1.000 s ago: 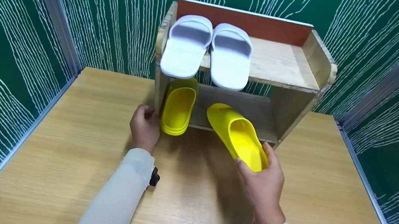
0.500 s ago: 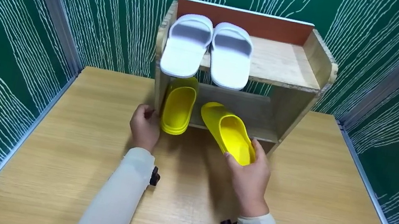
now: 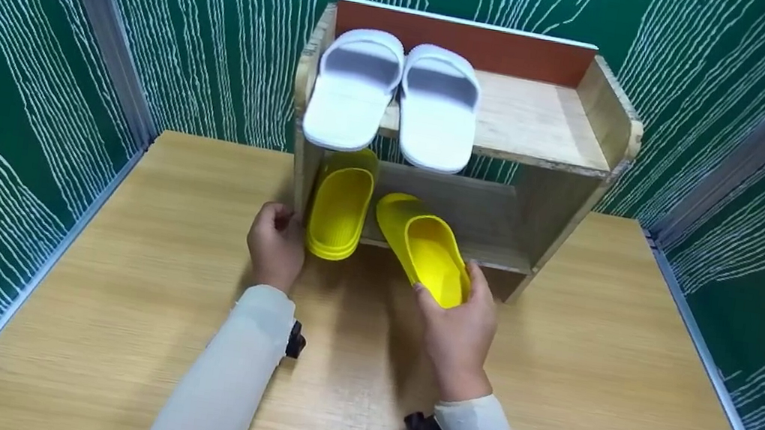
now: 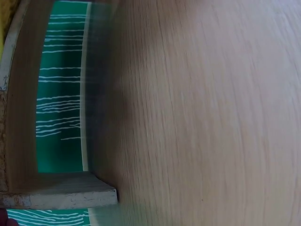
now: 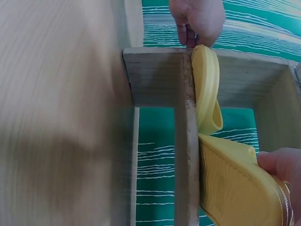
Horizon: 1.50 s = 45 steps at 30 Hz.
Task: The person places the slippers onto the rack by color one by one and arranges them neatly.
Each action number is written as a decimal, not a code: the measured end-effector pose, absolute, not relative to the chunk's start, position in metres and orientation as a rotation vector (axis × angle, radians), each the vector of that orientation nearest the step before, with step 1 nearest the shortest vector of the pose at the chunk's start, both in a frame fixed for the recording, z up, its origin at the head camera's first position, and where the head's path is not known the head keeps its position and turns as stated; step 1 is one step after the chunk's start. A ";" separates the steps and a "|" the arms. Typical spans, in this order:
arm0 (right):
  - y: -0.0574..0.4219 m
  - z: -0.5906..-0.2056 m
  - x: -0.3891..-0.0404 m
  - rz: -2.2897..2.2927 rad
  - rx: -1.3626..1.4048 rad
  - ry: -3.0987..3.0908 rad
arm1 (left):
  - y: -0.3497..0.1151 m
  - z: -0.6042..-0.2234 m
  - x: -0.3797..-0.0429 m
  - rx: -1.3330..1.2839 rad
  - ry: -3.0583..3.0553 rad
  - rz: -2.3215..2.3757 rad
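In the head view a wooden shoe rack [image 3: 518, 118] stands on the table. My right hand [image 3: 458, 340] pinches the heel end of a yellow closed-toe slipper [image 3: 433, 257], thumb on one side and fingers on the other. Its toe points in over the lower shelf, angled left. In the right wrist view that slipper's sole [image 5: 235, 183] faces the camera, beside the shelf edge. A matching slipper [image 3: 339, 212] lies at the left end of the lower shelf, heel jutting forward. My left hand [image 3: 277, 249], fingers curled, holds the rack's left side panel by its front edge; some fingertips are hidden.
Two white slippers [image 3: 354, 101] sit side by side on the left of the upper shelf, heels over its edge. Wooden tabletop [image 3: 117, 266] spreads around the rack. Green walls [image 3: 228, 32] with white streaks enclose it on the left, right and back.
My right hand has moved left with the yellow slipper, bringing it closer to its mate on the lower shelf. The left hand stays at the rack's side.
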State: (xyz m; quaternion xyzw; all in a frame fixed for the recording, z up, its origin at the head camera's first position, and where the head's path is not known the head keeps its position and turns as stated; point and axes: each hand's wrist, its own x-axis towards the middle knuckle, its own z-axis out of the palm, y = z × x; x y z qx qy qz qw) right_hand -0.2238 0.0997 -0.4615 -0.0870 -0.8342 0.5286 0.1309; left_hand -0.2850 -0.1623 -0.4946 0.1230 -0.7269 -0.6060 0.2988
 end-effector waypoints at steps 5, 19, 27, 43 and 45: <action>0.095 -0.465 -0.229 1.517 -0.242 -2.400 | -0.162 -0.495 -0.285 0.329 -1.930 -1.601; 0.079 -0.476 -0.243 1.425 -0.229 -2.405 | -0.162 -0.495 -0.285 0.305 -1.930 -1.549; 0.075 -0.480 -0.250 1.430 -0.240 -2.434 | -0.162 -0.497 -0.286 0.301 -1.916 -1.527; 0.088 -0.480 -0.238 1.469 -0.220 -2.436 | -0.164 -0.497 -0.286 0.290 -1.931 -1.533; 0.092 -0.481 -0.235 1.474 -0.212 -2.426 | -0.164 -0.497 -0.286 0.288 -1.929 -1.533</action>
